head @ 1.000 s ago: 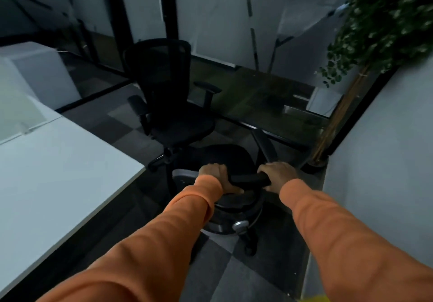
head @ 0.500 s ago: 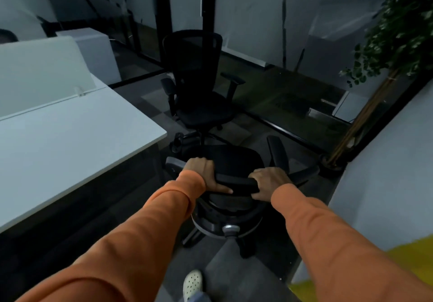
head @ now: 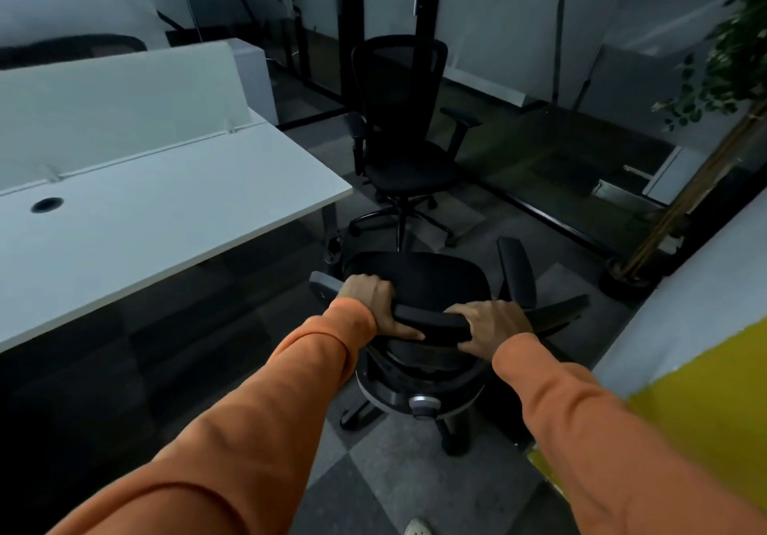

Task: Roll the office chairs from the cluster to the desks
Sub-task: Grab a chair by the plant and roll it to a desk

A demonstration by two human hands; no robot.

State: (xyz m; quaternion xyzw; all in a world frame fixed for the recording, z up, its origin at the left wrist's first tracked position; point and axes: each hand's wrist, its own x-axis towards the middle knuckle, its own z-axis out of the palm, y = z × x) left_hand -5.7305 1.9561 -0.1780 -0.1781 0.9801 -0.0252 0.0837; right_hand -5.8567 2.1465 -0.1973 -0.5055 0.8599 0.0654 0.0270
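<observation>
Orange sleeves [head: 249, 430] led to the left hand [head: 371, 302] and right hand [head: 492, 323], whose fingers [head: 469, 311] were clamped on the backrest top of the near office chair [head: 419, 281]. It stood on the carpet beside the white bench [head: 166, 210] corner. Beyond stood a second office chair [head: 404, 119].

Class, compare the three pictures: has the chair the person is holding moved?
Yes. The held chair has rolled back toward the person, away from the corner of the white desk and the other chair.
</observation>
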